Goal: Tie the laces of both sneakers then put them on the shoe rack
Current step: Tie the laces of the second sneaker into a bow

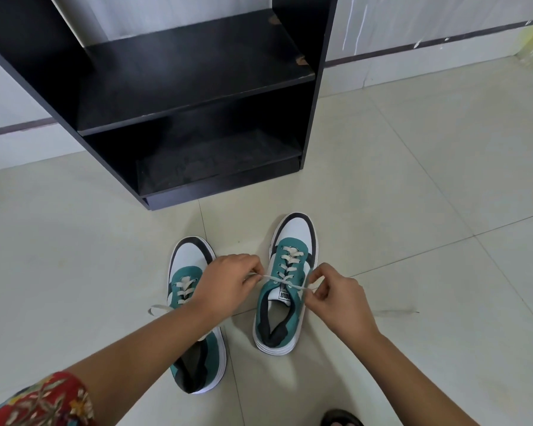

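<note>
Laces: my left hand (228,281) and right hand (336,292) each pinch an end of the cream flat lace (285,282) over the teal-and-white right sneaker (285,284). Risk: uneven pull slackens the knot, I judge.

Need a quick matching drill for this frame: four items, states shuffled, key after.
Items:
1. right teal-and-white sneaker
2. left teal-and-white sneaker
3. black wooden shoe rack
4. red floral sleeve

States:
A. shelves bare
B. lace pulled taut between both hands (left hand, right hand)
C. on the left forearm
D. lace end loose on the floor

Pairs: 1-B, 2-D, 3-A, 4-C
</note>
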The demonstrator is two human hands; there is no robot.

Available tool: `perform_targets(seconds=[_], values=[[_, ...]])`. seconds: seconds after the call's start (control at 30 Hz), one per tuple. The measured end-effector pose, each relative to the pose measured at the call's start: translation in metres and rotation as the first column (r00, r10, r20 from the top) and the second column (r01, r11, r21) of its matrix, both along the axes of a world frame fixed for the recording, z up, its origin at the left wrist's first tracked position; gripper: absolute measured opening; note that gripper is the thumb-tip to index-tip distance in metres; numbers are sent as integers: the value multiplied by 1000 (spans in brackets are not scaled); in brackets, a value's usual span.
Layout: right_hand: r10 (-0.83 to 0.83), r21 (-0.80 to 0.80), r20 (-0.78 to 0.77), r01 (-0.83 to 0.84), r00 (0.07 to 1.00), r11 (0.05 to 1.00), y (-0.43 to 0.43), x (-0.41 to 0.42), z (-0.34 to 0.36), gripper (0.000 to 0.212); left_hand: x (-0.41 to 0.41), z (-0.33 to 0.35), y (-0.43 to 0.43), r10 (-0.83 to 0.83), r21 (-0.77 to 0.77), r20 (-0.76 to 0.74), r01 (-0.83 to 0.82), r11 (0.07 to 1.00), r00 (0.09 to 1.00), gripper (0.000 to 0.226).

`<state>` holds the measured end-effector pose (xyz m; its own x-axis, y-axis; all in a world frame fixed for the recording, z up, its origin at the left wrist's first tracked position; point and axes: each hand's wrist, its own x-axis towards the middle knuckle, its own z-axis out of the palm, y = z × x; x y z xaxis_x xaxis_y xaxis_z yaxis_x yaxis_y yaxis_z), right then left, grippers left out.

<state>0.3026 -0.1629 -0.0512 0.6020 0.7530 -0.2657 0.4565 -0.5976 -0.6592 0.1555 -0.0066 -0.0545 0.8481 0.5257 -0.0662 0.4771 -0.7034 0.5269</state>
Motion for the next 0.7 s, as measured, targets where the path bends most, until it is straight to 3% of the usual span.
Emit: perform_targets(seconds=[0.07, 0.2, 0.4, 0.57, 0.7], values=[[61, -14, 33, -61, 998, 998, 1, 5, 1, 15, -1, -2, 3, 1, 12, -16, -1, 1000, 1000, 4], [268, -199, 168, -234, 949, 952, 4, 8, -8, 24, -2, -6, 4, -16, -10, -44, 15, 1000, 999, 11], [121, -149, -46, -127, 992, 981, -4, 7, -17, 22, -6, -12, 8, 76, -190, -106, -95, 977, 991, 12], [53, -112, -170, -73, 984, 991, -7, 8, -16, 35, -6, -16, 8, 103, -246, -124, -131, 960, 987, 11], [7, -94, -316, -38, 949, 995, -6, 9, -17, 25, -2, -15, 14, 101, -379, -169, -159, 912, 980, 8]])
